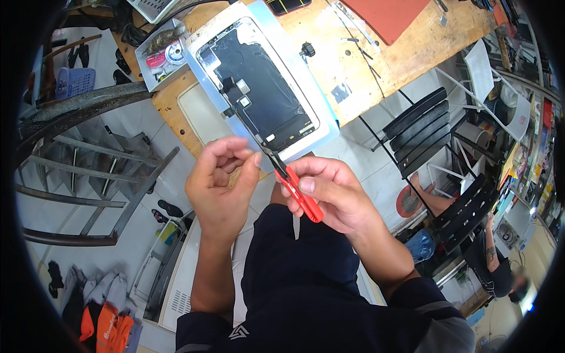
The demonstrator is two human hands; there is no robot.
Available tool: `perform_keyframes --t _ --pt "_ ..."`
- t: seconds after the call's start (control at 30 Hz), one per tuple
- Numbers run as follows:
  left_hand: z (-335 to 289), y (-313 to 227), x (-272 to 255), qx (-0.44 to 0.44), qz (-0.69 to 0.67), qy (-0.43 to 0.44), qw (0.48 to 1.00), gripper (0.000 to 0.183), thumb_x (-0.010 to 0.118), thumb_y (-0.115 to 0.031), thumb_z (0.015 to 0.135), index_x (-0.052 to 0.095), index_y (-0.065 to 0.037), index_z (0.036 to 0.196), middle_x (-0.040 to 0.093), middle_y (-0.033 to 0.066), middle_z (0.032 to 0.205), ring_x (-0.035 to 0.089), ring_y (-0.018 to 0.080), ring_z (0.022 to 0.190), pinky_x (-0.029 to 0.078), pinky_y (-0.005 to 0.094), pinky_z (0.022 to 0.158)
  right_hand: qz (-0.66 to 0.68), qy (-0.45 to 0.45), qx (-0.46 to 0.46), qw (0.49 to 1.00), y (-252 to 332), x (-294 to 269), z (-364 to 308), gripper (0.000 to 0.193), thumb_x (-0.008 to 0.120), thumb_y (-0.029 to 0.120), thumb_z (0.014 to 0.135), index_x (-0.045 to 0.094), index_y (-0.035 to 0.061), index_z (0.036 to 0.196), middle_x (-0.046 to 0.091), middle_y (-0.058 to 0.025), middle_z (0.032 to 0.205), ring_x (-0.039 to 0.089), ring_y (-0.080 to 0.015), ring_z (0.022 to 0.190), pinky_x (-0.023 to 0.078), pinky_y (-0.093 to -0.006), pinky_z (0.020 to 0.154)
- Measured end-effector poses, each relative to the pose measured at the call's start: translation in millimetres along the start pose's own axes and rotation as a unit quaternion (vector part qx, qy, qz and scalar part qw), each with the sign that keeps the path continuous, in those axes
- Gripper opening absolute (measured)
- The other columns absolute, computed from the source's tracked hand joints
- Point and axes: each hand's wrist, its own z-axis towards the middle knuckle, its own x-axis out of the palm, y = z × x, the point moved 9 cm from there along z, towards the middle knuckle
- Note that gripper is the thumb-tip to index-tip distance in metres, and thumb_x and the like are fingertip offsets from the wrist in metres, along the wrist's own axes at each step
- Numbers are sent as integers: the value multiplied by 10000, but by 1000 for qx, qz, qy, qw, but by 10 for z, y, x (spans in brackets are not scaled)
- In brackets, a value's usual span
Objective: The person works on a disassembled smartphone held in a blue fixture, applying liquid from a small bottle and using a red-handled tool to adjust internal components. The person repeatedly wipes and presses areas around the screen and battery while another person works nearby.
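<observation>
My right hand (332, 191) is closed around a pair of red-handled pliers (303, 197), whose dark jaws point up and left. A thin metal blade (296, 228) sticks out below the same hand; its other end is hidden by the fingers. Beside the jaws is my left hand (223, 182), fingers curled and thumb brought in toward them; anything pinched there is too small to make out. Just beyond both hands lies a dark phone screen assembly (265, 88) with flex cables, on a white, blue-edged plate (315, 97) near the bench edge.
The wooden bench (406, 65) carries an orange-red mat (385, 17), a black knob (307, 49) and a white box (147, 67) of spools. A black slatted chair (418, 132) stands right; metal railings (88, 200) rise left. Another person (491, 259) sits at the far right.
</observation>
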Motion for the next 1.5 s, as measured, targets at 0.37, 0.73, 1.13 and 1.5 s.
perform_keyframes --t 0.37,0.73,1.13,1.5 --pt "78 -523 240 224 291 74 927 310 863 65 829 794 -38 1114 702 108 990 707 256 848 557 362 719 33 -45 -33 998 37 -93 -49 308 693 179 1080 687 -73 1257 729 -105 909 619 -97 599 502 -240 532" --pt "14 -683 155 193 304 95 928 237 792 12 858 805 -71 1080 694 64 970 652 277 940 463 416 901 -255 -74 -144 953 286 141 -173 251 752 33 1003 714 -80 1224 748 -58 859 634 -35 668 480 -195 587" --pt "-132 -264 -212 61 26 323 944 110 802 -79 935 798 -84 1044 730 83 973 673 291 977 495 399 928 -265 62 106 956 -191 132 -275 127 813 38 982 771 -34 1078 714 48 806 594 31 682 433 -165 580" --pt "-22 -337 -303 109 345 -27 932 186 758 35 953 754 -6 1134 710 127 991 671 278 880 543 380 817 -175 -56 -69 981 177 -62 -240 198 738 60 1052 730 -60 1209 749 -58 895 618 -34 599 473 -201 516"
